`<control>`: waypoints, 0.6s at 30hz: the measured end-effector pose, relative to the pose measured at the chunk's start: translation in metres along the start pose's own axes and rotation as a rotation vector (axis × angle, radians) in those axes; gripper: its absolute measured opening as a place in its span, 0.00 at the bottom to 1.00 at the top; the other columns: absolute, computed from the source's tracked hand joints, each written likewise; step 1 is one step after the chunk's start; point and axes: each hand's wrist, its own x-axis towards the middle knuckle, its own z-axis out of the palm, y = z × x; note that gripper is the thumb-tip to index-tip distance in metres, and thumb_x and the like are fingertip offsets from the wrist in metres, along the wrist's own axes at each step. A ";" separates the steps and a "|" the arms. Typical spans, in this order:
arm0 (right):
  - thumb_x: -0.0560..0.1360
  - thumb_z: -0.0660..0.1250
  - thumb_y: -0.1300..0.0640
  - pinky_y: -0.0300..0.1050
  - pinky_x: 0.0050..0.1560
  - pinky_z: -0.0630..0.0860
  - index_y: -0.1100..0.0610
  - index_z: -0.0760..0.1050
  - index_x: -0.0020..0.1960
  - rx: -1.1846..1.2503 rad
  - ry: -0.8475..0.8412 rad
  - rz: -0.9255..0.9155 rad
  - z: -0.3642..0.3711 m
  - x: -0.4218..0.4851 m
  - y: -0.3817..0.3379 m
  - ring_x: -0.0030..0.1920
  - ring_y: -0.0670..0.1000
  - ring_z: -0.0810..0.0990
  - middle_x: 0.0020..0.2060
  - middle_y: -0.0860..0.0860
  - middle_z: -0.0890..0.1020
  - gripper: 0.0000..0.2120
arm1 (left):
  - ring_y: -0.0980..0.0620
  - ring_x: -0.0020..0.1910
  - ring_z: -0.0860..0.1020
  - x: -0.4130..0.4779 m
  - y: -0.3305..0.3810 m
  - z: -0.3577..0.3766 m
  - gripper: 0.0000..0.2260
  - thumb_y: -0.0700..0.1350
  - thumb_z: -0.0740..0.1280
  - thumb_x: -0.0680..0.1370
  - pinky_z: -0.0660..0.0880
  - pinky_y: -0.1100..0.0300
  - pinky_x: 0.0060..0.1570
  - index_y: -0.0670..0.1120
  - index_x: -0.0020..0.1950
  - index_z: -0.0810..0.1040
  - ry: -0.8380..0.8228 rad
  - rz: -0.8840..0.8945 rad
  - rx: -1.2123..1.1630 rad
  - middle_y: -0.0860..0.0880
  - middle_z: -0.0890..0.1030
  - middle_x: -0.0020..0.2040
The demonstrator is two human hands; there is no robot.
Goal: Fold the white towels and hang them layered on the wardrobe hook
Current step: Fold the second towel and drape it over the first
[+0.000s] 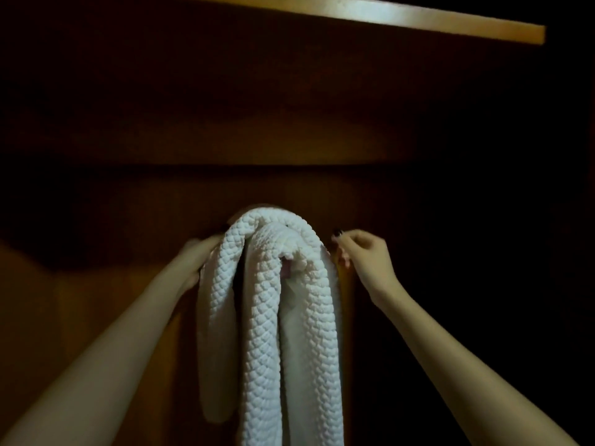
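As white towels point(273, 317) hang, seemingly two, left hand point(196, 259) grips them, right hand point(360, 252) unclear.

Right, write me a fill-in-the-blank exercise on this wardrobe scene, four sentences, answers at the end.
1. The towels draped inside the wardrobe are ____ in colour.
2. The left hand reaches the towels from their ____ side.
3. The lit wooden board runs ____ the towels.
4. The thumbnail of the right hand wears ____ polish.

Missing words: white; left; above; dark.
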 end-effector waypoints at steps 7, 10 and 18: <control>0.80 0.67 0.52 0.29 0.46 0.76 0.56 0.82 0.57 -0.235 -0.367 -0.096 0.016 0.047 -0.034 0.46 0.35 0.81 0.48 0.45 0.84 0.10 | 0.65 0.51 0.79 -0.025 0.010 0.015 0.11 0.44 0.64 0.81 0.74 0.71 0.48 0.51 0.62 0.77 -0.101 0.540 0.084 0.56 0.81 0.55; 0.79 0.67 0.54 0.38 0.49 0.80 0.59 0.82 0.58 -0.219 -0.449 -0.054 0.025 0.051 -0.032 0.48 0.43 0.84 0.48 0.49 0.86 0.12 | 0.69 0.54 0.75 -0.036 0.008 0.024 0.16 0.41 0.67 0.79 0.70 0.76 0.51 0.48 0.67 0.75 -0.117 0.641 0.204 0.58 0.78 0.58; 0.79 0.66 0.54 0.26 0.29 0.67 0.53 0.80 0.49 -0.307 -0.392 -0.200 0.033 0.047 -0.019 0.29 0.31 0.75 0.27 0.31 0.78 0.04 | 0.66 0.49 0.78 -0.037 0.016 0.031 0.07 0.41 0.67 0.80 0.72 0.70 0.50 0.52 0.52 0.81 -0.023 0.775 0.205 0.58 0.82 0.49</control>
